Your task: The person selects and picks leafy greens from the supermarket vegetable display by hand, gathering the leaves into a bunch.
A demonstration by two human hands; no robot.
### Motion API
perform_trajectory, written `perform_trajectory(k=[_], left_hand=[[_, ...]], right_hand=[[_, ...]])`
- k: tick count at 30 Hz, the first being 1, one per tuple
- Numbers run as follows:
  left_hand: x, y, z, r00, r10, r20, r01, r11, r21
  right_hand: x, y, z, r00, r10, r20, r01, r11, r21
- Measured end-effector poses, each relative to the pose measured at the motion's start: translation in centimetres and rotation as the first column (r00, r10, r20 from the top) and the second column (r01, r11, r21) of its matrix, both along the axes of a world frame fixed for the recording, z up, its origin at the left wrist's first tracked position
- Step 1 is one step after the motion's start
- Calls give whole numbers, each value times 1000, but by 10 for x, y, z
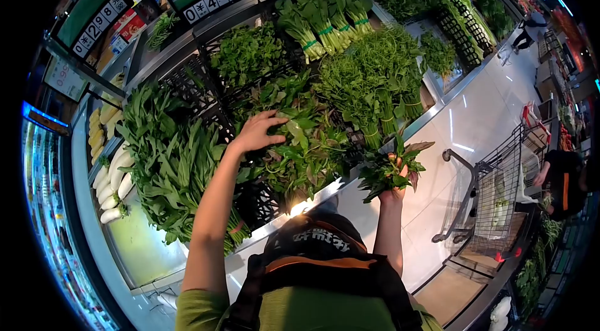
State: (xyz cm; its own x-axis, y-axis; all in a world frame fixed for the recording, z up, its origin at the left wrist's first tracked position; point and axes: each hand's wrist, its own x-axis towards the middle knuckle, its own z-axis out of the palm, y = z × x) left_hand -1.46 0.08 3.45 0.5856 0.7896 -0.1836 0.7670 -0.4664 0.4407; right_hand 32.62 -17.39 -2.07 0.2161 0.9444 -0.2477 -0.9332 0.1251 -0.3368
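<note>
My left hand (257, 131) is over a heap of loose leafy greens (306, 150) with purple-tinged leaves. Its fingers are apart, and the fingertips rest at or just above the leaves; contact is hard to tell. On the right, past the front edge of the display, my right hand (398, 180) is closed around a small bunch of leafy greens (374, 171), with dark green and purplish leaves sticking out on both sides. The stems inside the grip are mostly hidden.
Long-leaved greens (169, 168) and white radishes (115, 175) lie to the left. Banded bok choy (322, 25) and fine-leaved herbs (381, 75) fill the back and right. A metal shopping cart (494, 193) stands in the aisle, with a person (562, 181) beside it. Price signs (215, 3) hang above.
</note>
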Motion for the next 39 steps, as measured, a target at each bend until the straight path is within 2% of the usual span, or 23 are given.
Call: perform_trajectory(k=[1,2,3,4,6,7,8,10,13,17,18,20,22,24,26,29,32,33,34,36,37,38,39], left_hand=[[-3,-7,2,965,110,240,-79,988,-133],[-5,-15,5,939,167,301,-135,983,-124],[-6,-23,0,912,190,364,-185,982,-48],[-5,-31,-3,879,207,429,-240,970,24],[13,-55,-9,913,145,380,-147,989,-22],[23,-70,-17,967,12,254,-34,996,84],[35,-91,-21,995,11,99,-18,997,74],[50,-113,-52,998,-23,62,14,991,137],[53,-125,-37,964,159,213,-194,969,156],[46,-88,-13,811,336,478,-514,800,310],[47,-77,-2,816,345,464,-531,767,362],[49,-55,-11,855,339,392,-479,807,346],[61,-40,-43,937,233,261,-274,952,136],[84,-57,-44,993,49,105,-75,963,261],[95,-73,-38,988,7,153,-50,959,280],[102,-78,-19,939,0,345,-123,934,335],[100,-74,0,932,14,363,-167,904,394],[96,-74,-16,956,12,294,-111,939,324],[88,-73,-23,974,-79,215,35,979,203],[70,-67,-35,952,-291,92,298,952,-72],[64,-65,-39,924,-172,341,160,985,62],[57,-55,-43,802,19,598,0,1000,-32],[51,-49,-26,683,233,692,-202,971,-127]], right_hand=[[1,-1,-4,1000,17,-16,-17,1000,15],[2,-2,-9,999,32,-31,-31,999,33],[-7,-1,3,999,-47,-10,46,996,-79],[-11,-3,5,998,-60,-12,58,994,-92],[-17,-1,6,997,-78,-16,75,992,-104],[-17,-1,-1,999,-30,-37,27,997,-65],[-20,0,-2,998,-30,-57,26,997,-74],[-25,2,-4,995,-31,-97,22,995,-98],[-28,3,-16,998,17,-68,-25,992,-121],[-33,-1,-30,994,78,-81,-88,989,-121],[-36,-1,-30,992,76,-105,-90,986,-138],[-43,-2,-25,990,89,-106,-104,983,-153],[-45,0,-23,988,124,-91,-135,982,-133],[-52,4,-10,991,111,-72,-121,978,-168],[-53,5,-7,991,120,-59,-128,980,-151],[-53,3,-9,993,76,-91,-90,984,-156],[-54,2,-3,994,80,-70,-91,982,-164],[-54,1,-7,992,72,-99,-89,980,-180],[-53,1,-12,990,63,-127,-87,977,-192],[-50,6,-16,989,48,-137,-75,978,-197],[-49,6,-16,992,39,-123,-62,979,-195],[-49,5,-17,993,25,-112,-47,979,-198],[-43,0,-27,989,73,-128,-95,981,-167]])
